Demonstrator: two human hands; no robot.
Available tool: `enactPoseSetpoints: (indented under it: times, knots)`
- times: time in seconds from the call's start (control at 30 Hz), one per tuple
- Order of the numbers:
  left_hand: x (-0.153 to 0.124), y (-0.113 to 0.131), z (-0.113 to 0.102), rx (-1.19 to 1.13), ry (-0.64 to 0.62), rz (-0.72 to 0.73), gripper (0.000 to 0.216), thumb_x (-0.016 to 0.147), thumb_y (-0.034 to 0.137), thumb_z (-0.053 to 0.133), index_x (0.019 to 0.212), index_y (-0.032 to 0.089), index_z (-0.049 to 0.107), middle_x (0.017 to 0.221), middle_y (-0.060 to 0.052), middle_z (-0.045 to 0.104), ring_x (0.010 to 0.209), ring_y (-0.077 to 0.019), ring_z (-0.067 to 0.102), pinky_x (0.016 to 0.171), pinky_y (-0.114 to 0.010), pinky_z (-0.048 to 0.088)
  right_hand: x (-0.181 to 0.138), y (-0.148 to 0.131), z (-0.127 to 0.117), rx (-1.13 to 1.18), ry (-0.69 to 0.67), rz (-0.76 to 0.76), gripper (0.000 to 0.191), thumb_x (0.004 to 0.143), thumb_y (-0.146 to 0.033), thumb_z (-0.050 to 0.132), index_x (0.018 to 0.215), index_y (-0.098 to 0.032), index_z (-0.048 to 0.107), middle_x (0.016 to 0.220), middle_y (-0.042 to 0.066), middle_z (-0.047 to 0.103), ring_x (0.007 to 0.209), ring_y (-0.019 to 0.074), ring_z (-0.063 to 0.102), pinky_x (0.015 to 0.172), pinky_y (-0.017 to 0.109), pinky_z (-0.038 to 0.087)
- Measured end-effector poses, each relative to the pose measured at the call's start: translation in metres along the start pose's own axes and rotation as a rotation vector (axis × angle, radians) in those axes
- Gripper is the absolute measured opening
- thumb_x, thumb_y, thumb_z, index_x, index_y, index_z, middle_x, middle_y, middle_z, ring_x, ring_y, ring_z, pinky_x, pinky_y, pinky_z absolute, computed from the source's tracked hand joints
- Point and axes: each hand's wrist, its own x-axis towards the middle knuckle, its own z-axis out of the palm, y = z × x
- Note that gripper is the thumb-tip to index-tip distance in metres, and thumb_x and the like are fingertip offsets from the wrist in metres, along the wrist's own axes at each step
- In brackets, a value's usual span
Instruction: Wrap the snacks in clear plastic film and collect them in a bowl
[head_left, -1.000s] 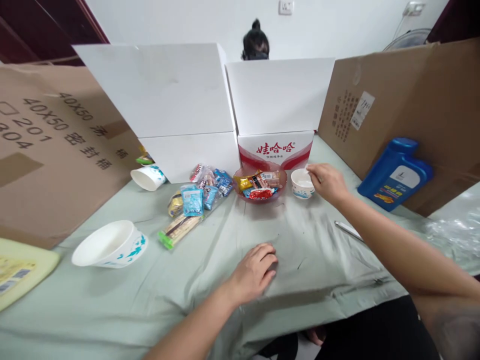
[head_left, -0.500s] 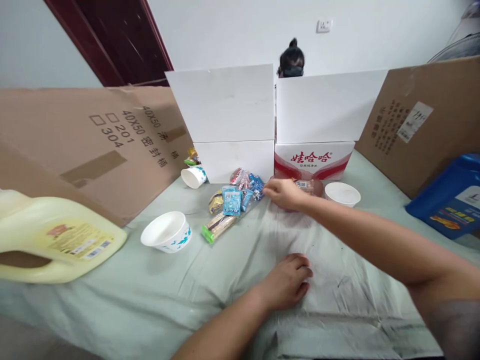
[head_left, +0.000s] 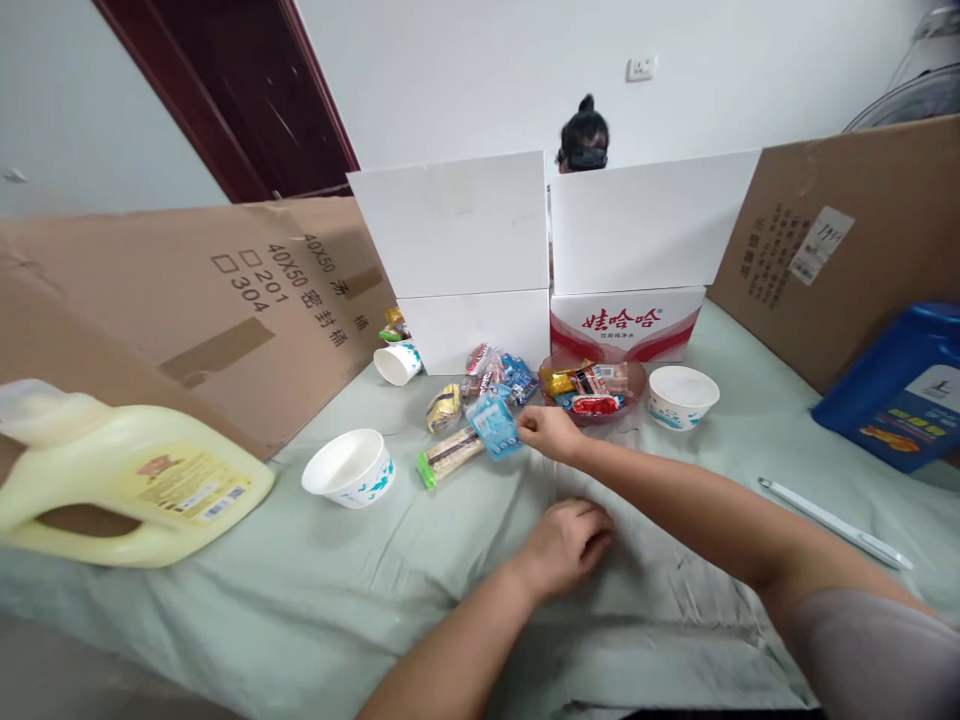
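Blue packet (head_left: 493,428) hangs pinched in the narrow grip of an outstretched right hand (head_left: 551,433), well in from the near edge of the cloth-covered table (head_left: 247,625). Nearer that edge, the left hand (head_left: 568,547) curls, palm hidden, its grip impossible to tell; a blue bottle (head_left: 900,390) is cut off at right.

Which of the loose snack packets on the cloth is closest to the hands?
The flat light-blue packet: its right edge is pinched by the right hand. The yellow packet and the long green-ended packet lie farther left, apart from that hand.
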Motion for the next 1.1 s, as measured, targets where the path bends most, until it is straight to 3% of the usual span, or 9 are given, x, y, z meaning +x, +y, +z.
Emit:
enactPoseSetpoints:
  times: [0.13,0.3,0.4,0.53,0.6,0.73,0.83,0.93,1.1]
  knots:
    - [-0.002,0.01,-0.009,-0.048,0.156,0.069,0.016,0.088,0.013,0.051,0.097,0.018,0.064,0.094,-0.005,0.069,0.086,-0.0176,0.065,0.079,-0.03,0.053,-0.081,0.037,-0.041,-0.116,0.019,-0.136,0.011,0.084,-0.014,0.055,0.077,-0.017,0.063,0.08,0.005,0.065,0.076,0.016,0.055,0.066,0.026,0.034]
    - [0.0,0.018,-0.006,0.139,0.437,0.033,0.017,0.088,0.014,0.052,0.102,0.019,0.059,0.096,-0.007,0.06,0.091,-0.0199,0.058,0.082,-0.035,0.051,-0.18,0.07,-0.078,-0.429,-0.043,-0.561,0.025,0.097,-0.021,0.041,0.085,-0.017,0.063,0.077,0.006,0.063,0.073,0.0172,0.055,0.068,0.03,0.039]
    - [0.002,0.015,-0.004,0.24,0.545,-0.053,0.014,0.089,0.02,0.056,0.103,0.019,0.055,0.098,-0.008,0.056,0.095,-0.0221,0.055,0.085,-0.039,0.05,-0.216,0.088,-0.094,-0.333,0.049,-0.408,0.022,0.098,-0.027,0.044,0.096,-0.018,0.064,0.086,0.007,0.067,0.08,0.018,0.062,0.074,0.031,0.045]
    - [0.002,-0.01,-0.012,0.296,0.665,-0.195,0.021,0.091,0.03,0.055,0.107,0.018,0.05,0.106,-0.011,0.054,0.106,-0.0256,0.053,0.095,-0.045,0.046,-0.241,0.118,-0.108,-0.356,0.264,0.053,0.026,0.095,-0.036,0.047,0.101,-0.018,0.065,0.096,0.011,0.069,0.089,0.0247,0.066,0.077,0.038,0.05]
    - [0.003,-0.032,-0.019,0.319,0.693,-0.344,0.032,0.09,0.036,0.055,0.116,0.017,0.048,0.121,-0.016,0.051,0.121,-0.0304,0.047,0.104,-0.052,0.039,-0.244,0.121,-0.109,-0.308,0.224,0.183,0.027,0.094,-0.036,0.048,0.101,-0.018,0.066,0.098,0.011,0.07,0.087,0.0251,0.067,0.076,0.039,0.052]
    - [0.007,-0.074,-0.032,0.288,0.561,-0.544,0.05,0.085,0.038,0.06,0.129,0.018,0.045,0.137,-0.019,0.047,0.137,-0.037,0.034,0.112,-0.062,0.024,-0.23,0.087,-0.098,-0.051,-0.143,0.047,0.028,0.093,-0.034,0.052,0.115,-0.021,0.065,0.112,0.009,0.068,0.097,0.0212,0.066,0.084,0.034,0.052]
    - [0.008,-0.078,-0.036,0.2,0.428,-0.514,0.052,0.085,0.032,0.059,0.134,0.019,0.045,0.134,-0.016,0.053,0.13,-0.033,0.047,0.108,-0.056,0.035,-0.212,0.058,-0.088,-0.047,-0.346,-0.1,0.036,0.088,-0.032,0.061,0.122,-0.022,0.063,0.117,0.009,0.067,0.106,0.025,0.064,0.091,0.038,0.05]
    - [0.006,-0.059,-0.037,0.07,0.31,-0.384,0.05,0.089,0.027,0.053,0.138,0.021,0.042,0.121,-0.011,0.064,0.12,-0.0249,0.057,0.102,-0.045,0.045,-0.204,0.058,-0.084,-0.143,-0.309,-0.094,0.038,0.088,-0.033,0.061,0.123,-0.018,0.062,0.118,0.012,0.067,0.107,0.0278,0.063,0.093,0.043,0.048]
    - [-0.001,-0.024,-0.041,0.137,0.06,-0.208,0.07,0.082,0.04,0.069,0.143,0.024,0.04,0.109,-0.008,0.065,0.124,-0.0281,0.051,0.106,-0.049,0.041,-0.226,0.115,-0.103,-0.335,-0.102,0.164,0.04,0.091,-0.041,0.055,0.124,-0.019,0.061,0.121,0.014,0.066,0.111,0.0299,0.061,0.094,0.047,0.046]
